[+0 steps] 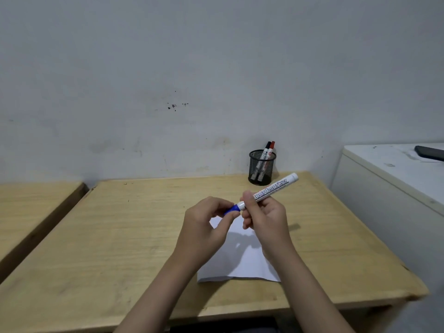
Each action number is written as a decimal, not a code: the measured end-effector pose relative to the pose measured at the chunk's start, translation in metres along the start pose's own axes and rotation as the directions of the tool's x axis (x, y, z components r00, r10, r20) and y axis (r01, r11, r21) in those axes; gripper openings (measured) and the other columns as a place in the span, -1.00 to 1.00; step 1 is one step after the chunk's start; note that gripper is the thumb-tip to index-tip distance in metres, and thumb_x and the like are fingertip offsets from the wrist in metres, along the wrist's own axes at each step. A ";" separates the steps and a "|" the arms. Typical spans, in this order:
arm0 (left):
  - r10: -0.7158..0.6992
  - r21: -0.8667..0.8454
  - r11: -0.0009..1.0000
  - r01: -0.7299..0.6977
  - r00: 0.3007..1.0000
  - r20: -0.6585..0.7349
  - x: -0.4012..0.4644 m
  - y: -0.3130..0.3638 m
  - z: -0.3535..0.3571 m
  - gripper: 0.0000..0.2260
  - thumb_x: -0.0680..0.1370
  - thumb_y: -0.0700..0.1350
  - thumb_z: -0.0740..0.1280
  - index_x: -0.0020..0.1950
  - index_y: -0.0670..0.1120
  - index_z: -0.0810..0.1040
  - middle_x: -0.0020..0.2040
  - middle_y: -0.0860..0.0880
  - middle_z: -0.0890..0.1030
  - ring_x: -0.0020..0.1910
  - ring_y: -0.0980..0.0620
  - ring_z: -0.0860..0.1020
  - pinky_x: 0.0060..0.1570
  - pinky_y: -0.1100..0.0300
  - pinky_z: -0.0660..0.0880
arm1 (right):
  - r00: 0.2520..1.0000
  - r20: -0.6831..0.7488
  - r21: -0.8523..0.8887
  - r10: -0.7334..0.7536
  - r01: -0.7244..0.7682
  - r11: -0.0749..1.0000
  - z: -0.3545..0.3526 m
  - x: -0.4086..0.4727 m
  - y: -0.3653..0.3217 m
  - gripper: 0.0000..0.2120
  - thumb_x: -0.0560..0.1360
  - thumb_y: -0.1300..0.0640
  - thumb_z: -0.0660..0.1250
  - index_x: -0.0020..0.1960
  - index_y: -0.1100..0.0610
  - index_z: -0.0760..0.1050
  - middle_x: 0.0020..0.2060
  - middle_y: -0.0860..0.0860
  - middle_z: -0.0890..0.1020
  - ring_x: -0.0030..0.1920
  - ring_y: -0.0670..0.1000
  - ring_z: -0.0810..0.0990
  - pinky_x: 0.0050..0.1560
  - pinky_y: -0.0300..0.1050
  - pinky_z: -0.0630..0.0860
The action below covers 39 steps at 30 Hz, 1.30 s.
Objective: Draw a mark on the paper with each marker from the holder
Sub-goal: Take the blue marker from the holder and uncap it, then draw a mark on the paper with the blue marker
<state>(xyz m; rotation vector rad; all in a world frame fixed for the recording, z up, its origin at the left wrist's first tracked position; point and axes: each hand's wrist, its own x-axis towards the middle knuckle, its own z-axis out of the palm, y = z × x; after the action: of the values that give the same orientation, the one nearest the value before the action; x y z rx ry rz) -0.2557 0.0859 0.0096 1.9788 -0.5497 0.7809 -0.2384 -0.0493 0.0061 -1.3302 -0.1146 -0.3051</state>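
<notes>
- Shown above the paper [240,263]: a marker [271,190] held in the air between both hands, slanting up and away from the grip toward the holder [262,167].
- Right hand [266,216]: fingers wrapped round the white barrel, pressed together on its lower half; the printed label and the blunt rear end stand clear beyond the grip.
- Left hand [204,224]: thumb and fingertips pinching the blue cap [234,209] at the near end, just beside the right hand's grip. The cap appears seated or barely started; which cannot be told.
- Handling, as judged: the marker looks light, rigid and smooth-skinned plastic. A firm wrap on the barrel close to the cap joint gives the best purchase, since the cap should release with a short straight pull and the smooth barrel could slip in a loose hold.
- Once uncapped, the felt tip is the delicate part; a grip low on the barrel, near the tip, would give control for a light stroke.
- Paper below the grip: a thin, limp white sheet lying flat on the wooden table [134,236], no marks visible on its exposed part. It would likely slide under a dragged tip unless steadied.
- Beyond the grip: the black mesh holder, upright near the wall, holding two more markers [268,150], one black-capped, one red-capped.
</notes>
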 end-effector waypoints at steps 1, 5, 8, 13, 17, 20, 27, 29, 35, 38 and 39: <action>0.036 0.034 0.999 -0.036 0.999 0.003 -0.001 -0.001 0.001 -0.94 0.44 -0.18 0.42 -0.10 -0.10 0.62 -0.22 0.03 0.67 -0.21 0.16 0.60 -0.17 0.23 0.54 | 1.000 -0.004 -0.013 -0.013 0.013 1.000 0.001 0.000 0.001 -0.72 0.49 0.05 0.36 -0.21 0.28 0.52 -0.57 -0.06 0.54 -0.57 -0.09 0.43 -0.49 -0.26 0.43; -0.003 0.003 1.000 0.003 1.000 0.008 0.000 -0.003 0.004 -0.95 0.45 -0.22 0.39 -0.12 -0.13 0.64 -0.24 0.00 0.67 -0.23 0.13 0.60 -0.17 0.22 0.55 | 0.999 -0.017 -0.053 -0.047 0.046 0.998 0.003 0.001 0.004 -0.74 0.50 0.05 0.34 -0.27 0.21 0.50 -0.58 -0.07 0.51 -0.57 -0.10 0.43 -0.48 -0.26 0.43; -0.135 -0.093 0.986 0.139 0.990 0.041 0.005 -0.005 0.005 -0.94 0.46 -0.24 0.39 -0.16 -0.11 0.65 -0.27 0.02 0.67 -0.26 0.13 0.63 -0.18 0.30 0.54 | 0.997 -0.016 -0.068 -0.072 0.071 0.995 0.004 0.002 0.006 -0.75 0.50 0.07 0.33 -0.25 0.21 0.48 -0.54 -0.03 0.51 -0.55 -0.11 0.43 -0.45 -0.26 0.42; -0.366 -0.286 0.878 0.384 0.923 0.116 0.010 -0.017 0.003 -0.87 0.50 -0.25 0.33 -0.21 -0.17 0.65 -0.38 0.01 0.66 -0.35 0.10 0.63 -0.22 0.28 0.56 | 0.983 0.003 -0.102 -0.186 0.185 0.977 0.001 0.012 0.002 -0.83 0.54 0.20 0.30 -0.13 0.31 0.49 -0.46 -0.07 0.61 -0.51 -0.17 0.46 -0.44 -0.33 0.43; -0.480 -0.349 0.796 0.494 0.867 0.132 0.021 -0.039 -0.002 -0.93 0.44 -0.25 0.42 -0.22 -0.11 0.66 -0.26 -0.04 0.68 -0.24 0.03 0.60 -0.11 0.13 0.53 | 0.982 -0.070 -0.087 -0.175 0.169 0.982 -0.005 0.028 -0.005 -0.84 0.53 0.21 0.33 -0.22 0.22 0.51 -0.48 0.01 0.53 -0.55 -0.15 0.43 -0.48 -0.26 0.43; -0.563 -0.280 0.774 0.568 0.819 0.106 0.035 -0.065 -0.002 -0.90 0.39 -0.25 0.47 -0.21 -0.04 0.66 -0.18 -0.08 0.69 -0.16 -0.01 0.59 -0.06 0.13 0.53 | 0.979 -0.118 -0.099 -0.166 0.155 0.983 -0.010 0.034 -0.003 -0.80 0.52 0.18 0.35 -0.29 0.16 0.51 -0.54 -0.08 0.51 -0.56 -0.14 0.42 -0.51 -0.26 0.42; -0.654 0.134 0.756 0.640 0.731 0.197 0.059 -0.121 0.021 -0.80 0.32 -0.35 0.40 -0.25 -0.05 0.59 -0.21 0.00 0.63 -0.20 0.05 0.59 -0.32 0.39 0.43 | 0.988 -0.101 -0.129 -0.115 0.102 0.986 -0.016 0.037 0.015 -0.78 0.50 0.18 0.36 -0.33 0.13 0.50 -0.60 -0.12 0.54 -0.58 -0.14 0.40 -0.56 -0.30 0.39; -0.652 0.211 0.758 0.617 0.718 0.242 0.061 -0.131 0.027 -0.78 0.32 -0.38 0.37 -0.23 -0.06 0.58 -0.22 0.02 0.63 -0.23 0.11 0.57 -0.40 0.46 0.39 | 0.991 -0.089 -0.139 -0.102 0.089 0.986 -0.017 0.039 0.018 -0.79 0.49 0.18 0.38 -0.32 0.12 0.50 -0.59 -0.11 0.54 -0.57 -0.14 0.41 -0.58 -0.31 0.40; -0.652 0.174 0.752 0.635 0.682 0.331 0.063 -0.141 0.028 -0.64 0.31 -0.32 0.44 0.05 -0.04 0.54 -0.18 0.01 0.60 -0.19 0.05 0.57 -0.27 0.33 0.44 | 0.995 0.002 -0.206 -0.097 0.095 0.974 -0.009 0.047 0.020 -0.80 0.47 0.15 0.41 -0.32 0.14 0.53 -0.58 -0.08 0.54 -0.53 -0.09 0.42 -0.51 -0.27 0.41; -0.648 0.054 0.740 0.671 0.688 0.328 0.055 -0.140 0.016 -0.59 0.35 -0.23 0.48 0.16 -0.06 0.49 -0.06 -0.04 0.60 -0.08 -0.01 0.60 -0.15 0.26 0.51 | 0.993 0.025 -0.204 -0.111 0.114 0.972 -0.002 0.052 0.018 -0.76 0.43 0.14 0.45 -0.40 0.04 0.55 -0.55 -0.02 0.50 -0.50 -0.02 0.43 -0.46 -0.17 0.43; -0.641 0.029 0.744 0.668 0.700 0.315 0.050 -0.140 0.010 -0.61 0.37 -0.18 0.48 0.15 -0.05 0.50 -0.03 -0.03 0.61 -0.07 0.00 0.61 -0.18 0.30 0.50 | 0.994 0.024 -0.195 -0.106 0.109 0.975 0.000 0.054 0.019 -0.74 0.42 0.16 0.47 -0.42 0.03 0.53 -0.55 -0.01 0.49 -0.51 -0.01 0.43 -0.47 -0.17 0.43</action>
<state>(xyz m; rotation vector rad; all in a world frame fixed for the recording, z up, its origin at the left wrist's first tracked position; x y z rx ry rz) -0.1277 0.1413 -0.0414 2.0193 -0.0099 -0.0085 -0.1816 -0.0538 0.0017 -1.5246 -0.1714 -0.4078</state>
